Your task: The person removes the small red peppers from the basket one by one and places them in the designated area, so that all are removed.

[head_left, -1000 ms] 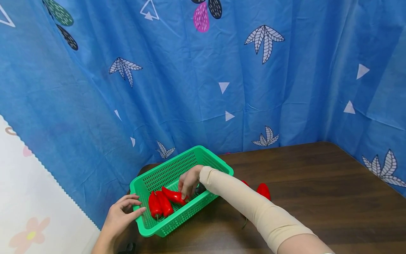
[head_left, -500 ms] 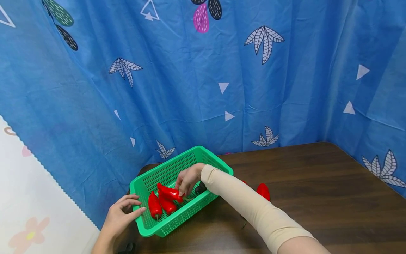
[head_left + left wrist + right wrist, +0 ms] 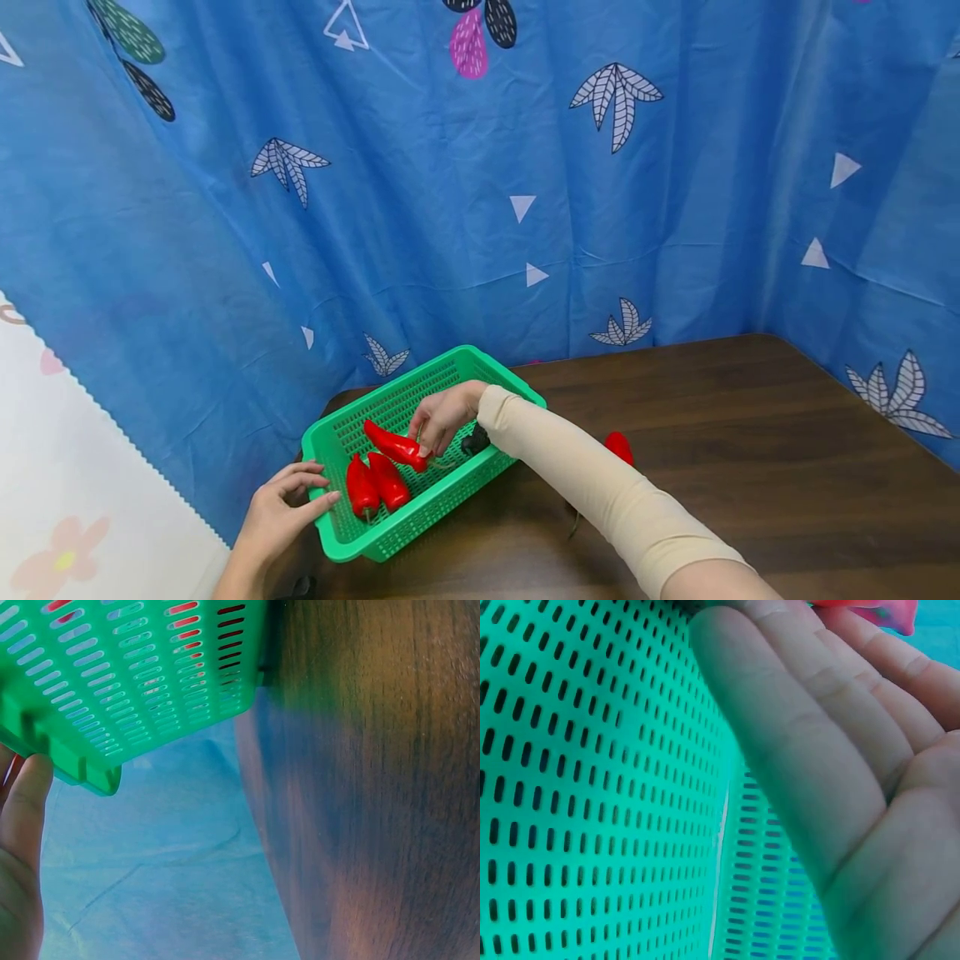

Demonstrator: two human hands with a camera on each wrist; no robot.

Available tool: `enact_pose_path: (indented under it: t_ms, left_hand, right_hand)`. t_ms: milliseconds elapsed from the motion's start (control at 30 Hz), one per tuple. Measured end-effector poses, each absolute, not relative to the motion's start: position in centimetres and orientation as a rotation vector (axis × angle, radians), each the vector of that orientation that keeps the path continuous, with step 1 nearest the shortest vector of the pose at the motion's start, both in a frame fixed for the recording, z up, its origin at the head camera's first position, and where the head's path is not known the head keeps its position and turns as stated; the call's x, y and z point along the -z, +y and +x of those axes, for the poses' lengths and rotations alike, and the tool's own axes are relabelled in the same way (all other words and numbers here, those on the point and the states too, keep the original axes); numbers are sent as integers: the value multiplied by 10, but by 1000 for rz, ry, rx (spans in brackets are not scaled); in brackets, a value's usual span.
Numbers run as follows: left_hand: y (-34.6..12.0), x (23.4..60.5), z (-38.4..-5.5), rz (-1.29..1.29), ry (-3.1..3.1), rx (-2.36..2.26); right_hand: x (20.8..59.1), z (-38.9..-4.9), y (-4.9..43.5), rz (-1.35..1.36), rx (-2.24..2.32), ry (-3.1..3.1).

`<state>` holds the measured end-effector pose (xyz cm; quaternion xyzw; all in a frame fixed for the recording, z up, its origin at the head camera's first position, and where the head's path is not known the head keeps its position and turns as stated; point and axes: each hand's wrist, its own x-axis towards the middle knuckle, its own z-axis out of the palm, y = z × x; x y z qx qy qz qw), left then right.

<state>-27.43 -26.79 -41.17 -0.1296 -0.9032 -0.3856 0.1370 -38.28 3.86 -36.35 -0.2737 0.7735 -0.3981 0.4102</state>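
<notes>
In the head view, my right hand (image 3: 444,417) reaches into a green plastic basket (image 3: 468,479) and pinches a red pepper (image 3: 392,444) near its stem end, the tip pointing left. Two more red peppers, a left one (image 3: 362,488) and a right one (image 3: 390,483), lie side by side in the near left part of the basket. My left hand (image 3: 281,512) holds the basket's left end, thumb and fingers at the rim. In the left wrist view, a digit (image 3: 28,799) presses against that rim. The right wrist view has my right fingers (image 3: 780,735) close beside the slotted wall.
A dark, rounded object (image 3: 476,439) sits in the basket beneath my right wrist. Another red pepper (image 3: 619,447) lies on the brown wooden table (image 3: 750,417), partly behind my beige sleeve (image 3: 592,475). A blue patterned curtain (image 3: 450,208) hangs behind the table.
My right hand has shifted the pinched red pepper leftward and up in the view, its tip now higher and clear of the other two peppers. The left hand stays on the rim.
</notes>
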Motion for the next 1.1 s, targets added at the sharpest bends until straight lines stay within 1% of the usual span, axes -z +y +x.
enact_pose_path:
  t_ms: [300,600,1100]
  left_hand:
    - [-267,410,-274,-369,-2616,1093]
    - [-269,410,-274,-385,-2608,1099]
    - [-268,408,-272,-373,-2641,1067]
  right_hand:
    - [351,-379,42,-700,1132,1921]
    - [343,-373,56,-744,1270,1887]
    - [316,-342,76,-809,1425,1927]
